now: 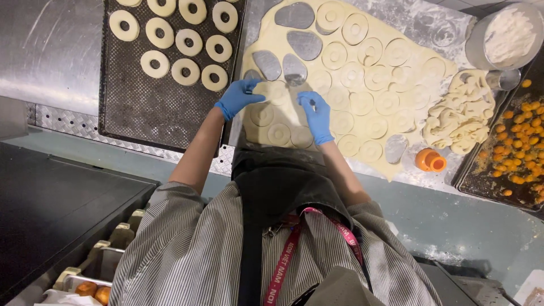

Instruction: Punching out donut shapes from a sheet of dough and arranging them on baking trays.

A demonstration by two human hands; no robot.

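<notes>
A wide sheet of pale dough (362,79) lies on the floured steel table, cut all over into rings, with several holes where rings have been lifted out. My left hand (238,97) in a blue glove pinches the edge of a cut ring of dough (271,90) near the sheet's left side. On the same ring's right edge rests my right hand (317,116), also blue-gloved, with its fingers curled on the dough. To the left a dark perforated tray (153,107) carries several raw dough rings (187,42) in rows.
A heap of dough scraps (462,113) lies right of the sheet. An orange round cutter (429,160) sits near the table's front edge. A metal bowl of flour (507,35) stands at the back right, above a dark tray of small orange pieces (518,144).
</notes>
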